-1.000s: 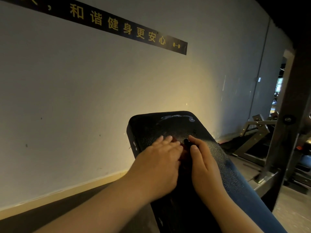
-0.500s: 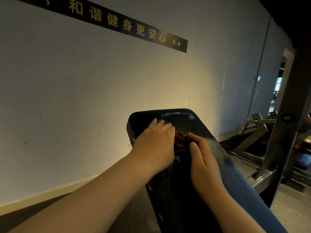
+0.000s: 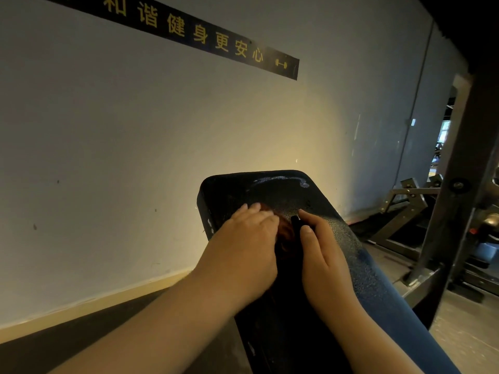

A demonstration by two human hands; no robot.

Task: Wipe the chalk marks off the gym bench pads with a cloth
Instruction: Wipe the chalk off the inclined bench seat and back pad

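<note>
From the head camera we look down along a black bench pad [image 3: 270, 195] that runs away from us toward a pale wall [image 3: 135, 144]. Its near end is cut off by the lower edge and largely covered by both forearms. Our left hand [image 3: 243, 249] lies on top of a reddish-brown cloth [image 3: 285, 233], fingers together and nearly straight, pressing it onto the pad. Only a dim strip of the cloth shows between the two hands, so we cannot tell how it is folded. Our right hand [image 3: 321, 255] rests on the pad just beside the cloth, thumb and forefinger closed on a small dark piece [image 3: 294, 221]. We cannot make out what this piece is. Its other fingers are hidden behind the hand. Pale chalk marks [image 3: 280, 180] curve across the far end of the pad, apart from the fingertips. A blue surface [image 3: 391, 306] runs along the pad's right side, and we cannot tell what it is. A dark sign [image 3: 199, 33] with yellow characters crosses the wall, its left end out of frame. At right, a dark metal frame [image 3: 459, 190] blocks a dim room beyond.
</note>
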